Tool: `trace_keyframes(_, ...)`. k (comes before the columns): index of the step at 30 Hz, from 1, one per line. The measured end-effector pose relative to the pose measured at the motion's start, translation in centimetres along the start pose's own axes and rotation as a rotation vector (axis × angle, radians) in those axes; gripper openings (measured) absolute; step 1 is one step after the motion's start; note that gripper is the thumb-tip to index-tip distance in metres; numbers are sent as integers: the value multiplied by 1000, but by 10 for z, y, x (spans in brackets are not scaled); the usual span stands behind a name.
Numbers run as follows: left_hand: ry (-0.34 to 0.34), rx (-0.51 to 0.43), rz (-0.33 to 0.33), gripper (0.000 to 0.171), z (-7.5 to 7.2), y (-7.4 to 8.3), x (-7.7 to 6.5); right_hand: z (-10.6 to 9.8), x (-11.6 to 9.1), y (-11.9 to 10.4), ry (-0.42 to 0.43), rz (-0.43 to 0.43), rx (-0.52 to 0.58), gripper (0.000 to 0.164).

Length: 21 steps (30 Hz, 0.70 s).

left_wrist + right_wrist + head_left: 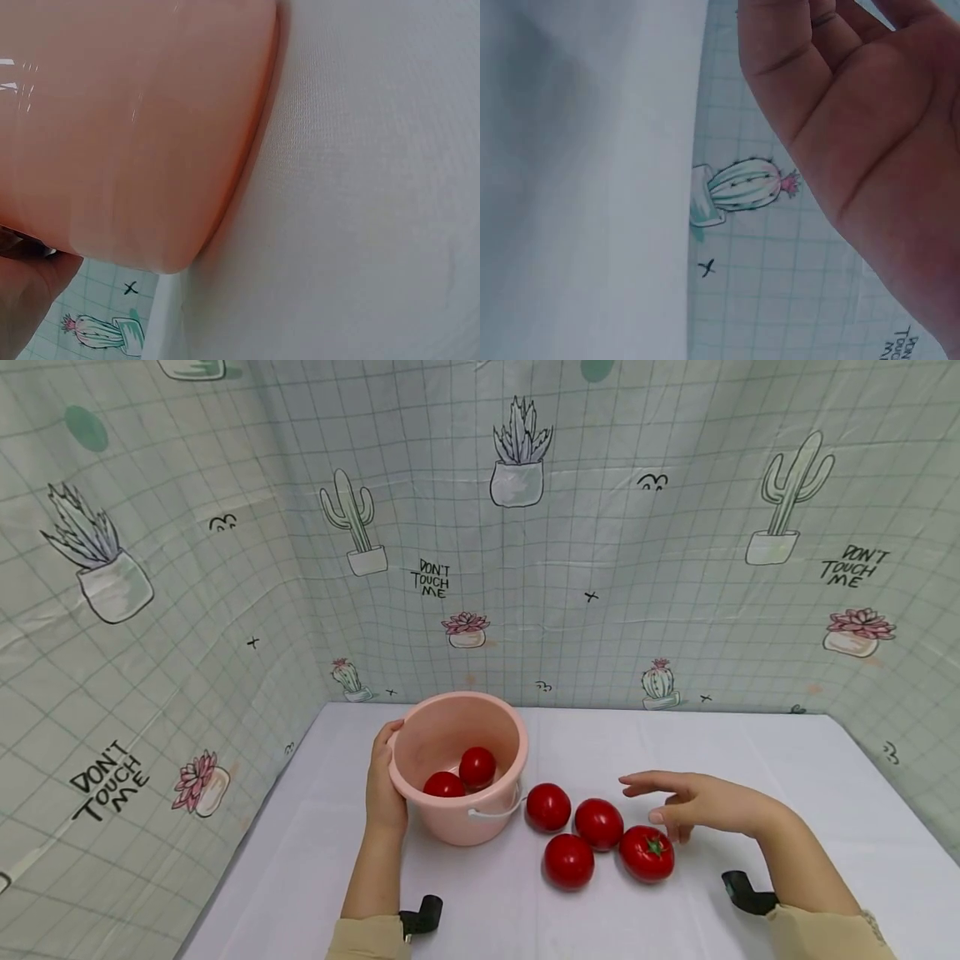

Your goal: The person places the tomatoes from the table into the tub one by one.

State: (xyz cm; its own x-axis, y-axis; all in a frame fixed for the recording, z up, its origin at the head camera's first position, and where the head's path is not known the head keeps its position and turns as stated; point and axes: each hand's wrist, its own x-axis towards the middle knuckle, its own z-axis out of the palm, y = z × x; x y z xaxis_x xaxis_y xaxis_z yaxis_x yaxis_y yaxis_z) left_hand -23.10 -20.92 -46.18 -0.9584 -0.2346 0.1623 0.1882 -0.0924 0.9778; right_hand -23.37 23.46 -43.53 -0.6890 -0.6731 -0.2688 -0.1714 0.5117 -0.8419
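A pink bucket with a thin white handle stands upright on the table. My left hand holds its left side, fingertips at the rim; the left wrist view shows the bucket's wall close up with part of that hand against it. Inside the bucket lie two red tomatoes, one at the back and one in front. Several more tomatoes sit in a cluster right of it, the nearest to my right hand being one with a green stem. That right hand hovers beside it with loosely bent fingers, holding nothing.
A white cloth covers the table. Behind and to the left hangs a gridded curtain printed with potted cacti, meeting the table's back edge just beyond the bucket. Black wrist mounts sit at both sleeves.
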Motion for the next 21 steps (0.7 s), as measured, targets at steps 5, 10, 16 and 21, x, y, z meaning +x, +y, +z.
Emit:
trace_keyframes(5, 2, 1, 3, 39, 0, 1, 0, 12, -9, 24, -64, 48, 104, 61)
trace_keyframes(10, 4, 0, 1, 40, 1, 1, -1, 20, -11, 38, -80, 47, 169, 62)
trace_keyframes(16, 1, 0, 19, 40, 1, 0, -1, 25, -12, 46, -83, 4, 191, 61)
trace_keyframes(21, 0, -1, 21, 40, 1, 0, -1, 26, -11, 50, -65, 14, 185, 59)
